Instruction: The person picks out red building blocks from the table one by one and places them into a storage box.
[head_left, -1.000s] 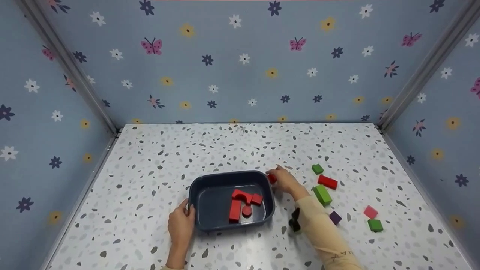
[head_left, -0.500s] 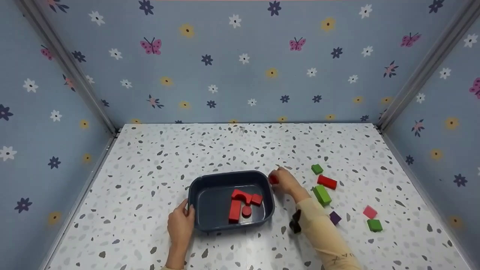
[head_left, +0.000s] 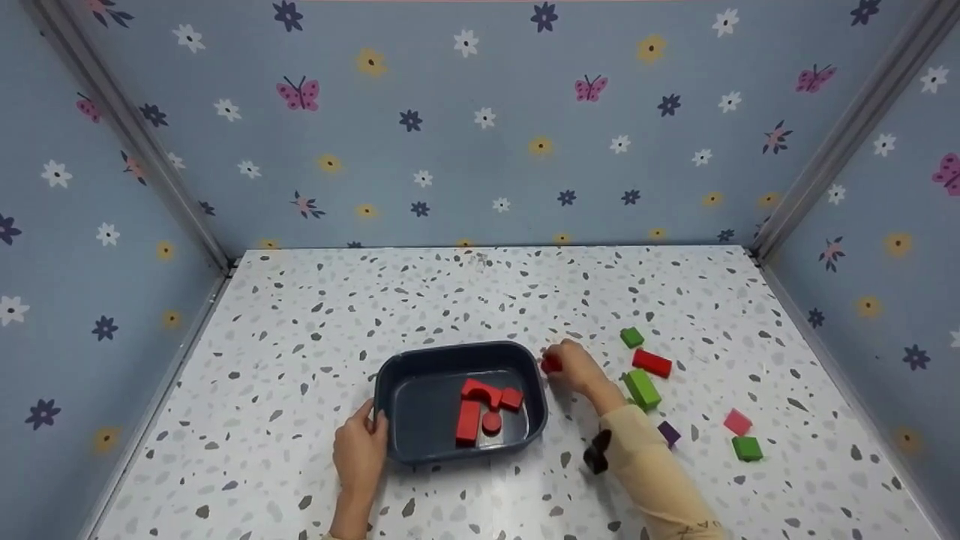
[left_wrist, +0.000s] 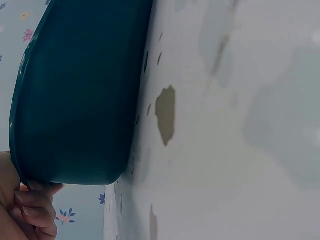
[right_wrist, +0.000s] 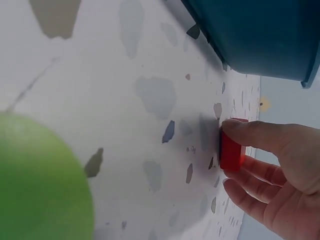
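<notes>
A dark blue plastic tub [head_left: 420, 455] stands on the speckled table. My left hand [head_left: 360, 454] grips its left rim, thumb over the edge; in the left wrist view the fingers [left_wrist: 37, 212] curl beneath the rim. Several red blocks lie in the tub's right half: an arch [head_left: 482, 391], a long block [head_left: 468, 422], a small square block [head_left: 511, 398] and a round one [head_left: 491, 423]. Just outside the tub's right wall, my right hand [head_left: 579, 367] pinches a small red block [right_wrist: 231, 150] between thumb and fingers, on or close to the tabletop.
Right of the right hand lie a small green block [head_left: 631, 337], a red block [head_left: 652, 364], a longer green block [head_left: 643, 388], a purple block [head_left: 668, 433], a pink block [head_left: 737, 421] and another green block [head_left: 747, 448]. Flowered walls [head_left: 480, 150] enclose the table.
My right hand, holding the small red block, has shifted slightly right and toward me, away from the tub's wall. The left hand and the tub stay put.
</notes>
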